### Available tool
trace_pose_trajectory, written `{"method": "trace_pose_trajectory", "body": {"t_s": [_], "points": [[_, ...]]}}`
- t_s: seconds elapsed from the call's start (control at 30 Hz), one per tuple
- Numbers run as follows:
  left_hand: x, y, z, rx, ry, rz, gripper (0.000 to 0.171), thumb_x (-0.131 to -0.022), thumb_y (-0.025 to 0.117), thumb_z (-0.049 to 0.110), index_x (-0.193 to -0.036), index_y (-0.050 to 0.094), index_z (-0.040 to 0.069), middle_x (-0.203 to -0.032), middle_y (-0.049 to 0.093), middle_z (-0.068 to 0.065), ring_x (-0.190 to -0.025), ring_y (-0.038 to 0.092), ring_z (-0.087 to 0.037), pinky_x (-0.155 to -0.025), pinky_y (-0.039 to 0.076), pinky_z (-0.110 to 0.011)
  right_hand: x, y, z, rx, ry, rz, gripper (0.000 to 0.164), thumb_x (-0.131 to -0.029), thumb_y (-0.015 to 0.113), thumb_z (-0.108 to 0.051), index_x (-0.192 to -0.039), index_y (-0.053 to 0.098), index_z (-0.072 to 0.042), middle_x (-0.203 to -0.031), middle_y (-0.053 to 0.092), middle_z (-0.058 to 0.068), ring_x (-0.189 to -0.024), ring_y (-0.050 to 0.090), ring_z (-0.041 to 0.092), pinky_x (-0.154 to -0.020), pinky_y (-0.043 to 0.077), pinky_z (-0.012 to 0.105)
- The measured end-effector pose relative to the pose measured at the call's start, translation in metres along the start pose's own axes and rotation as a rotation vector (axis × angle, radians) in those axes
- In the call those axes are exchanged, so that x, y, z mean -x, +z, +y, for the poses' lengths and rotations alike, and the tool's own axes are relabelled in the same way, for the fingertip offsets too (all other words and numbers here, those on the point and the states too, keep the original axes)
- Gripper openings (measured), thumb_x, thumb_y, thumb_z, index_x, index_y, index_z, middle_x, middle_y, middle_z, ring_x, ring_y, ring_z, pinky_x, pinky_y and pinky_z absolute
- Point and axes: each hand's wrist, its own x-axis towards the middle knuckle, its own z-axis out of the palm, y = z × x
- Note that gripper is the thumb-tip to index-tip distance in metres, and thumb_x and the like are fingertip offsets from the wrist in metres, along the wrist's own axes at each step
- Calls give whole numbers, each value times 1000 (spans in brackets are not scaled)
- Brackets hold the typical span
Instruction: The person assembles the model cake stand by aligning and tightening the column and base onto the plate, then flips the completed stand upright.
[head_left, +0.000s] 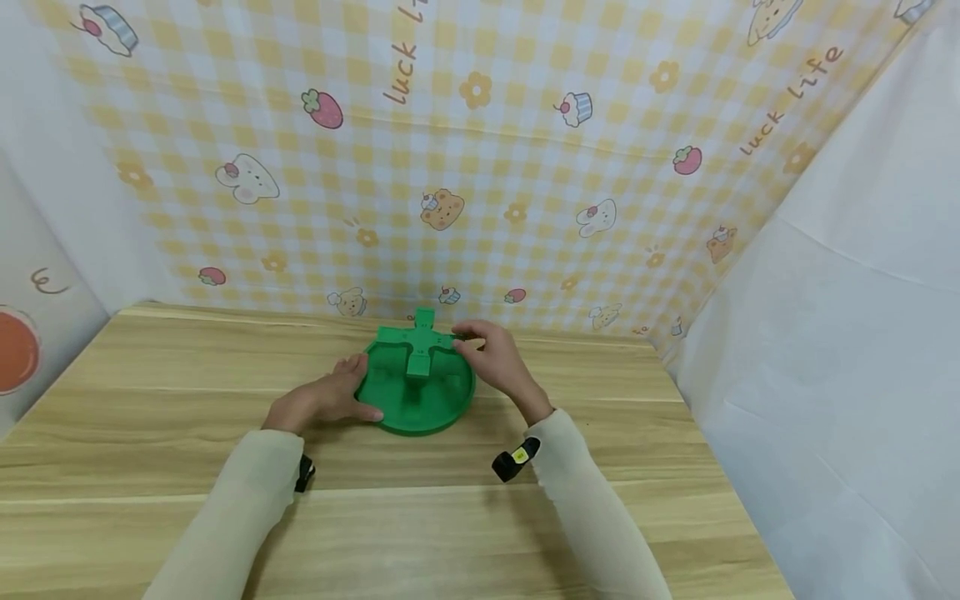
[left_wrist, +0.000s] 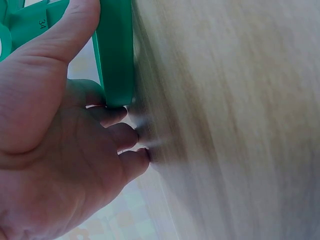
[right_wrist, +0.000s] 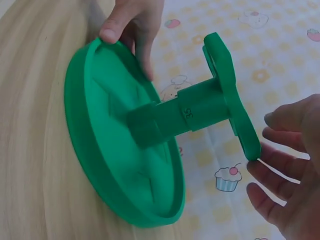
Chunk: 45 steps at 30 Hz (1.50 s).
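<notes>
A green plastic stand sits on the table, with a round rimmed base (head_left: 390,408), a short post (right_wrist: 175,117) marked 35 and a cross-shaped top (head_left: 422,338). At the base's left side, my left hand (head_left: 335,395) grips the rim, its thumb lying over the edge and its fingers around the outside. The left wrist view has this left hand (left_wrist: 75,130) close to the tabletop. My right hand (head_left: 495,357) is at the right arm of the cross. Its fingers are loosely bent; fingertips (right_wrist: 257,170) meet the arm's end, while the thumb stands apart from it.
The wood-grain table (head_left: 375,533) extends to both sides. Behind the stand hangs a yellow-checked cloth (head_left: 517,167) with printed cartoons, and a white sheet (head_left: 832,350) hangs at the right. A black wrist device (head_left: 516,459) is on the right sleeve.
</notes>
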Motion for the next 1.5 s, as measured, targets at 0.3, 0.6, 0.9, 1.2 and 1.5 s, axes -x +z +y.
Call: {"method": "trace_pose_trajectory", "body": {"t_s": [0.3,0.6,0.9,1.2,1.5], "points": [[1,0,1,-2,5,-1,111,-90,72,43,-153,-2,-12,-161,-5,-33,-147,-6,-52,-118,6,-64,2,-1,5,-11,4,-58,20,-99,61,-15,-114,72,-6,-109,73,7,-96,68,20,-81,57,33],[0,1,-1,-17,14,4,112,-90,72,44,-153,-1,-13,-161,-4,-33,-147,-5,-53,-118,8,-65,5,1,2,-18,-18,-109,16,-98,64,-13,-107,75,-7,-109,72,7,-91,67,19,-76,56,28],[-1,1,-2,-18,16,10,112,-90,72,43,-153,-1,-13,-160,-3,-34,-146,-4,-54,-118,9,-65,7,15,-3,64,-42,-90,31,-90,75,-22,-116,70,-5,-111,67,9,-95,64,22,-83,55,31],[-2,1,-2,-36,21,13,112,-90,71,45,-153,-1,-13,-160,-2,-35,-146,-3,-55,-117,10,-66,6,32,-13,299,-29,41,36,-89,76,-33,-110,71,-5,-99,65,7,-83,56,16,-71,51,26],[-2,2,-2,-40,26,17,112,-90,71,44,-152,-1,-15,-160,-2,-36,-146,-2,-55,-117,10,-66,3,42,-19,394,52,113,36,-88,75,-41,-103,71,-8,-89,60,3,-68,54,10,-56,45,20]]}}
